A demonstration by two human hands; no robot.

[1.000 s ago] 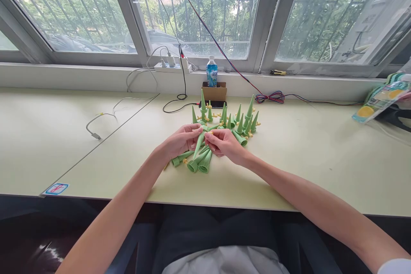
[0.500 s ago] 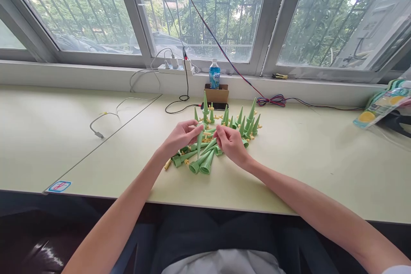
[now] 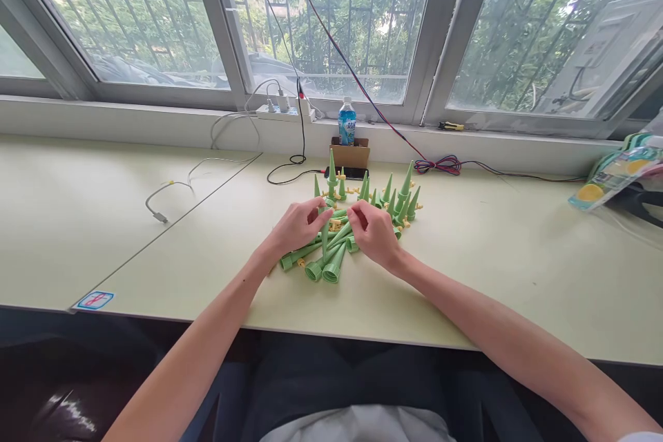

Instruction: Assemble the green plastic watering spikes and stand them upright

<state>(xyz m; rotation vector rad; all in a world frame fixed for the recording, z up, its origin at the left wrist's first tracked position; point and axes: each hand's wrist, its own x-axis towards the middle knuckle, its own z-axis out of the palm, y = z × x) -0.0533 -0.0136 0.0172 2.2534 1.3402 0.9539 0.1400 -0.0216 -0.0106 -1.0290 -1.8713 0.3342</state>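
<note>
My left hand is closed around a green plastic watering spike, whose tapered end points down. Opposite it, my right hand is pinched, its fingertips a short gap away; what lies in them, if anything, is too small to make out. Below and between both hands lies a pile of green spikes, two with open threaded ends facing me. Small yellow valve pieces are scattered among them. Behind, several green spikes stand upright with yellow valves fitted.
A blue-labelled bottle stands behind a small cardboard box, with a dark phone before it. Bundled cable lies right of that. A white charging cable rests at left, and a plastic bag at far right.
My left hand has shifted slightly right with the spike, and its fingers have curled in more. The right hand stays almost in place, still pinched.
</note>
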